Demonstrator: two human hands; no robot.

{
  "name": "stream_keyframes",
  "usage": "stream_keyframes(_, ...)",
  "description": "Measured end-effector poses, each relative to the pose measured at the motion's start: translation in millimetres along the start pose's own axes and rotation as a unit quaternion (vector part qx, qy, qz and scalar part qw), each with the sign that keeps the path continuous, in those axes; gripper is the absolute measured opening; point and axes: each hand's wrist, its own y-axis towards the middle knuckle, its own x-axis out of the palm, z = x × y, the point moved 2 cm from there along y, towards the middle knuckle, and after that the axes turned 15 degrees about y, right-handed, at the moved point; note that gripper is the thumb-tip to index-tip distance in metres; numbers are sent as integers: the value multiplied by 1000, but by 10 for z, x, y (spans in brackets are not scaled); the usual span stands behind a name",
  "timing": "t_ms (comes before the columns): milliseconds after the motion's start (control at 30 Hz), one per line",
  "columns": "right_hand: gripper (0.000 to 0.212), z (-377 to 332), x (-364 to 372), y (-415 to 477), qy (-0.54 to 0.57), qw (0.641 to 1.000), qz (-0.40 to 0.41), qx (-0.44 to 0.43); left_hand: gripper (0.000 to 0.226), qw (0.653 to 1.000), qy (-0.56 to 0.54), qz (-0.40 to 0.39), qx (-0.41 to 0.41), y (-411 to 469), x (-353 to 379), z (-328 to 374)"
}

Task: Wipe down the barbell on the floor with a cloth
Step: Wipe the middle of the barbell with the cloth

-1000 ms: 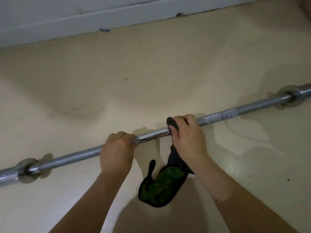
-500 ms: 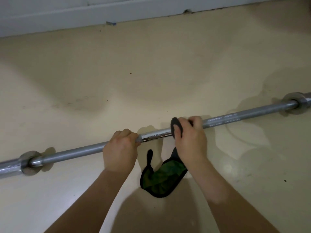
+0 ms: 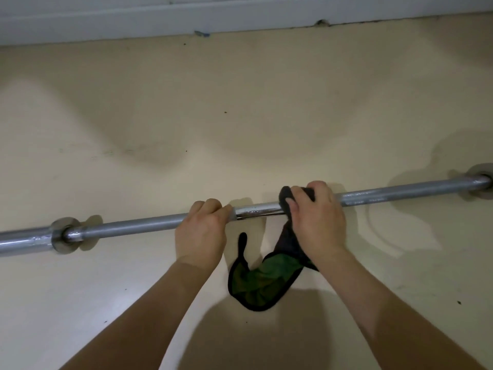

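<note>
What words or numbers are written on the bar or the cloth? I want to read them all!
Nothing here can be read as words or numbers.
barbell: faint marks on the shaft just right of the right hand, too blurred to read.
cloth: green with a black edge, no words show.
floor: only specks and stains, no writing.

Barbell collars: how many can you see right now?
2. The left collar sits left of the left hand, which grips the barbell; the right collar is at the frame's right edge, partly cut off, beyond the right hand holding the cloth.
</note>
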Motion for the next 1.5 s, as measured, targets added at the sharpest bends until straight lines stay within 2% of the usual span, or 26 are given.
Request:
stream_keyframes(67,25,17,-18,-54,24,994,63,83,22,999,-13,-8,-29,17,18,-7)
stream_keyframes(100,24,-120,64,-86,22,995,61,74,22,999,-23,-11,-42,29,27,-6)
stream_keyframes(200,23,-457,317,-134,-5,998,-24,-57,28,998,-44,-23,-38,49,32,-28)
stream_keyframes(267,24,-291,225,-42,-39,993,-51,-95,28,998,-53,-29,-30,49,16,-78)
stream_keyframes(300,26,-148,130,-12,-50,995,-37,-73,26,997,-61,-31,-35,48,6,-100)
stream_keyframes(367,27,19,-16,-21,-40,998,31,26,23,996,-71,-34,-52,51,1,-100)
stream_keyframes(433,22,-186,104,-42,-31,997,43,57,25,995,-63,-42,-65,80,6,-65)
stream_keyframes(533,20,-604,388,-56,-7,999,-22,-24,27,996,-41,-62,-51,113,-13,-74)
stream_keyframes(600,22,-493,340,-21,-10,996,-50,-68,29,995,-41,-81,-44,120,-16,-121)
stream_keyframes(633,23,-352,268,-15,-12,998,-41,-55,30,994,-49,-86,-47,127,-14,-134)
stream_keyframes(700,25,-143,111,6,7,999,17,47,34,992,-56,-89,-64,141,-28,-111)
stream_keyframes(733,25,-154,109,29,19,995,29,91,36,992,-54,-90,-70,144,-40,-87)
stream_keyframes(767,24,-269,170,57,21,995,22,100,37,992,-52,-91,-72,145,-44,-71)
stream_keyframes(867,23,-709,418,-7,27,998,-47,-12,38,991,-35,-112,-68,160,-37,-98)
stream_keyframes(933,26,-673,416,-117,35,993,-84,-73,36,990,-29,-121,-69,172,-33,-122)
stream_keyframes(1000,32,-507,311,-239,34,989,-89,-109,37,989,-42,-124,-74,169,-25,-119)
stream_keyframes(1133,21,-589,387,29,53,997,-52,-30,35,991,-49,-100,-74,166,-45,-99)
stream_keyframes(1200,17,-704,495,269,40,996,-79,1,35,989,-32,-128,-64,224,-54,-98)
stream_keyframes(1233,16,-738,513,292,39,995,-92,0,36,988,-27,-141,-65,257,-66,-105)
stream_keyframes(1333,19,-697,400,-41,32,992,-97,-75,43,988,-33,-140,-62,283,-75,-127)
stream_keyframes(1400,24,-501,287,-104,24,992,-70,-98,42,989,-44,-131,-55,268,-52,-141)
stream_keyframes(1500,21,-177,160,216,36,999,14,28,33,991,-51,-116,-52,317,-18,-141)
